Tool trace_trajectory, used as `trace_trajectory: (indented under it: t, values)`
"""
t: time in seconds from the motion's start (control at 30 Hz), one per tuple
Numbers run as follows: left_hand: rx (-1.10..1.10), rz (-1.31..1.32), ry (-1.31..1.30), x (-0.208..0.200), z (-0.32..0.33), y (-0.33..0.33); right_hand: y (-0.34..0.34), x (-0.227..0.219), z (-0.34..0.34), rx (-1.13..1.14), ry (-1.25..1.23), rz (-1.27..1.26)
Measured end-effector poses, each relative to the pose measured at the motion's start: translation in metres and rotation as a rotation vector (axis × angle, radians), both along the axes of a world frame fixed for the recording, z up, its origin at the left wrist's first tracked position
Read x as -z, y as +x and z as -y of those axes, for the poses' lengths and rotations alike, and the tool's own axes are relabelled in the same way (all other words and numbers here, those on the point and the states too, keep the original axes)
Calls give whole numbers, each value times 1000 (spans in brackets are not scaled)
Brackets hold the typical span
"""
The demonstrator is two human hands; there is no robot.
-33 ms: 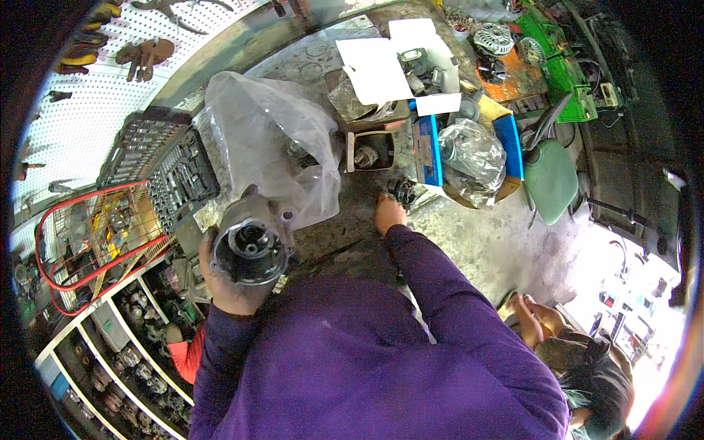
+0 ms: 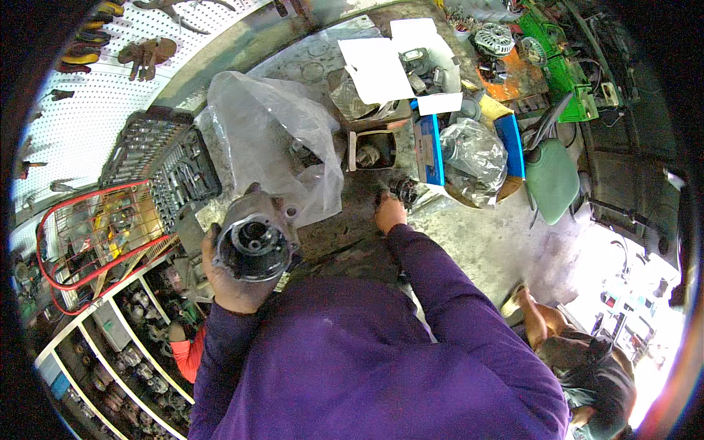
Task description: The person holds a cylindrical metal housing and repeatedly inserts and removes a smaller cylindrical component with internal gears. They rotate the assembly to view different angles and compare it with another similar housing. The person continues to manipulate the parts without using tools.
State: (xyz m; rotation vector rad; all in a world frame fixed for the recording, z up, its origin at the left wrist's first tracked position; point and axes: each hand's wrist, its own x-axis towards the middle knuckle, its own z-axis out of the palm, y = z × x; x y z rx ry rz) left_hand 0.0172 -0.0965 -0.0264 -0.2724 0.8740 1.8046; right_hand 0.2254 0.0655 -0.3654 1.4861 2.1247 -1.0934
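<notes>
One grimy workbench [image 2: 356,207] under right hand [image 2: 390,215]; white pegboard [image 2: 81,136]

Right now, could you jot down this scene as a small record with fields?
Left fingers: holding a hollow metal housing, open end facing the camera
Right fingers: at a dark part; grip unclear
Centre: clear plastic sheet, small open box
Right side: blue-sided box containing a clear bag
Left side: open socket set

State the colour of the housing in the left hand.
The housing is grey, darker inside; head view.
</notes>
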Motion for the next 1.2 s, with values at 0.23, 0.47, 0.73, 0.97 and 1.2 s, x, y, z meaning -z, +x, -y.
trace_trajectory:
  t: [0.23, 0.47, 0.73, 0.97, 1.2]
  values:
    - [69, 188, 153, 14, -9, -6, 24, -147, -6, 299, -299, -948]
    - [191, -55, 214, -10, -52, 6, 24, -307, -15, 353, -395, -1179]
    - [248, -11, 389, -47, -88, 15, 16, -370, -21, 192, -252, -1331]
    - [179, -52, 378, -57, -103, 25, 10, -392, -29, 239, -467, -1508]
    - [181, -63, 435, -48, -99, 27, 1, -390, -46, 162, -331, -1388]
